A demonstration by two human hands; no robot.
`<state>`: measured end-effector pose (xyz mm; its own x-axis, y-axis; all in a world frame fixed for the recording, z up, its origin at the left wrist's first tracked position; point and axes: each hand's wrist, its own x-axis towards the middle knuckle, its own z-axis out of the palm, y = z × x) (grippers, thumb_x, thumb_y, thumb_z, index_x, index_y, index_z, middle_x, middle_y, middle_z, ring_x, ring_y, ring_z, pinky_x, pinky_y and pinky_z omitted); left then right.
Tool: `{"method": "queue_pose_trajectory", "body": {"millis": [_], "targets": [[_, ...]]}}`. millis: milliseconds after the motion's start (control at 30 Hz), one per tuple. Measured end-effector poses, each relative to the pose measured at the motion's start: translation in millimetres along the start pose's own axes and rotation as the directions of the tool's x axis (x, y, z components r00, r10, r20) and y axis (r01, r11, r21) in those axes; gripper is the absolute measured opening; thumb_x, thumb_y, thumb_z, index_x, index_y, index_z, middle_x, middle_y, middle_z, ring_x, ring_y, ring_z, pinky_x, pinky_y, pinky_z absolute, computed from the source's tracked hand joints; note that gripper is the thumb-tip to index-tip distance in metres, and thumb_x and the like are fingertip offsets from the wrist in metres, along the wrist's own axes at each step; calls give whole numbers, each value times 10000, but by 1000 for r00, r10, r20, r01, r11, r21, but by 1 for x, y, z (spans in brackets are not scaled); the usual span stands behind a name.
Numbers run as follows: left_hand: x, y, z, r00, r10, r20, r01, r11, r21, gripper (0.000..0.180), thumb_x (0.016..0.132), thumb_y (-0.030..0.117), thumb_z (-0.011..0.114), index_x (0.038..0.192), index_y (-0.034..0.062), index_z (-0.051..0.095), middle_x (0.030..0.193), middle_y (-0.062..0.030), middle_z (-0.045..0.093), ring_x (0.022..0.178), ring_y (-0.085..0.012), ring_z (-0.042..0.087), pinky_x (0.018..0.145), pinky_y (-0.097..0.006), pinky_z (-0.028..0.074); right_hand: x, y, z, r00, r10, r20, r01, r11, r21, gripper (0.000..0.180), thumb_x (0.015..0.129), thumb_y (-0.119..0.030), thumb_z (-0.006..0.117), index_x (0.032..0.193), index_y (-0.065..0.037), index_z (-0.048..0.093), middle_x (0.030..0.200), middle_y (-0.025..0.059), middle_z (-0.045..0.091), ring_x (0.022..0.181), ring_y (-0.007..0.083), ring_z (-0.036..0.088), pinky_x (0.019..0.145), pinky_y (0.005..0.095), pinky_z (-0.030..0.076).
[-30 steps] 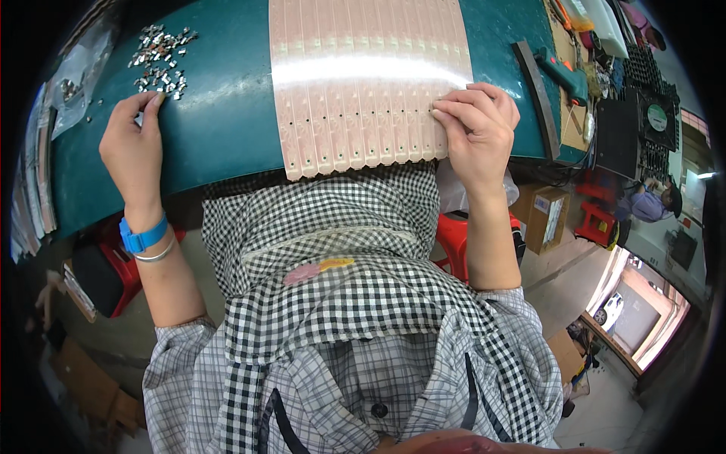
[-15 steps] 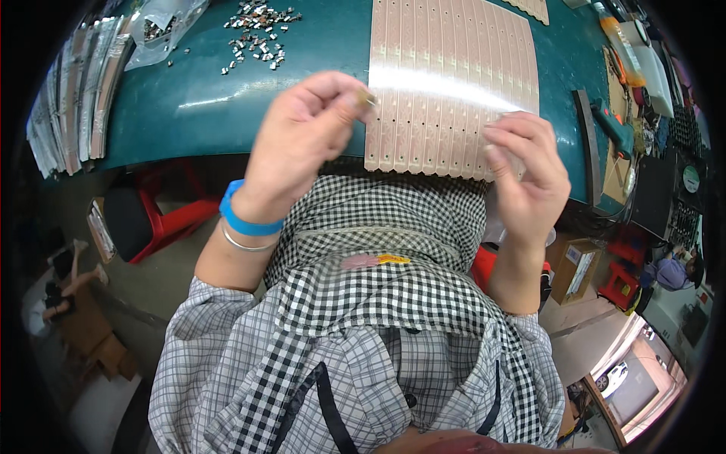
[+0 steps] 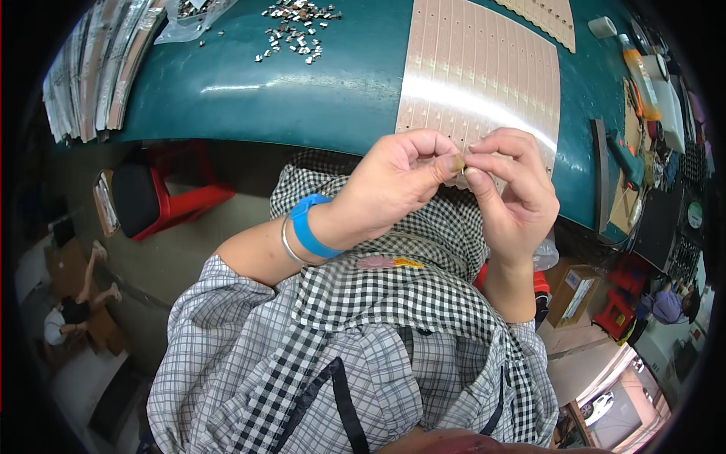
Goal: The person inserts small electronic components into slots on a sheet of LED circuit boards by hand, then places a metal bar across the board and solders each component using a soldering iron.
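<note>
My left hand [image 3: 404,180] pinches a small metal piece [image 3: 463,171] between thumb and forefinger; its thumb tip looks yellowish. My right hand [image 3: 522,185] meets it fingertip to fingertip, with its thumb and fingers closed around the same spot. The piece is mostly covered by the fingers, so its shape is unclear. Just beyond my hands lies a pinkish-beige panel of ribbed strips [image 3: 484,68] with a scalloped near edge, shining under a band of light. Part of that near edge is hidden by my hands.
Small metal pieces [image 3: 299,30] lie scattered on the green table [image 3: 249,102], beside a clear plastic bag [image 3: 193,23]. Bundled strips [image 3: 98,68] stand at far left. A dark bar [image 3: 599,174], a green-handled tool [image 3: 626,160] and an orange bottle [image 3: 641,87] sit on the right. A red-framed chair [image 3: 178,200] stands below.
My hands have come together; the left moved right and nearer to me with the small piece, meeting the right hand's fingertips. The whole view has shifted, so the table appears higher and further right.
</note>
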<state>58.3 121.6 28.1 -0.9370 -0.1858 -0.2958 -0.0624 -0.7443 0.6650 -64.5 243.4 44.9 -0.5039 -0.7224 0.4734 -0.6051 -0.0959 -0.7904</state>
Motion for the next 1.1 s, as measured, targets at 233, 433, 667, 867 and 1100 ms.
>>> {"method": "queue_pose_trajectory", "body": {"millis": [233,433,667,867,1100], "targets": [[5,-13,-2,976,216,1,-210,951,225,123,983,108,605,1003,-7,646,815,6,602,648,-38,483,530,-186,376,-9,2,-7,1000,9,26,-8,1000,-18,156,684,41,771,826,2,719,871,96,695,928,266,632,816,368,507],[18,65,-76,597,773,215,-125,-175,977,82,815,84,745,876,41,710,797,-52,656,677,-155,597,613,-268,463,-15,36,-49,989,108,-98,-131,954,-268,104,717,44,733,810,13,698,909,91,701,970,263,613,876,363,482],[26,75,-121,653,756,49,135,-180,974,157,818,160,772,916,48,721,790,-25,668,604,-119,489,579,-262,427,-28,62,-58,980,175,-91,-198,879,-435,112,718,10,745,810,-46,718,948,29,712,1014,231,596,905,344,447],[22,69,-99,712,698,-79,162,-54,985,149,787,126,779,891,38,719,832,-71,696,666,-170,598,620,-291,470,-31,67,-59,985,144,-90,-170,837,-521,101,725,-18,746,810,-67,721,949,12,710,1018,225,592,930,351,399],[18,68,-110,708,706,20,84,-113,990,151,822,99,766,948,48,702,789,5,648,580,-63,390,536,-236,375,-29,66,-58,991,115,-71,-135,824,-551,95,723,-25,744,801,-70,716,937,12,707,1007,227,596,920,356,393]]}}
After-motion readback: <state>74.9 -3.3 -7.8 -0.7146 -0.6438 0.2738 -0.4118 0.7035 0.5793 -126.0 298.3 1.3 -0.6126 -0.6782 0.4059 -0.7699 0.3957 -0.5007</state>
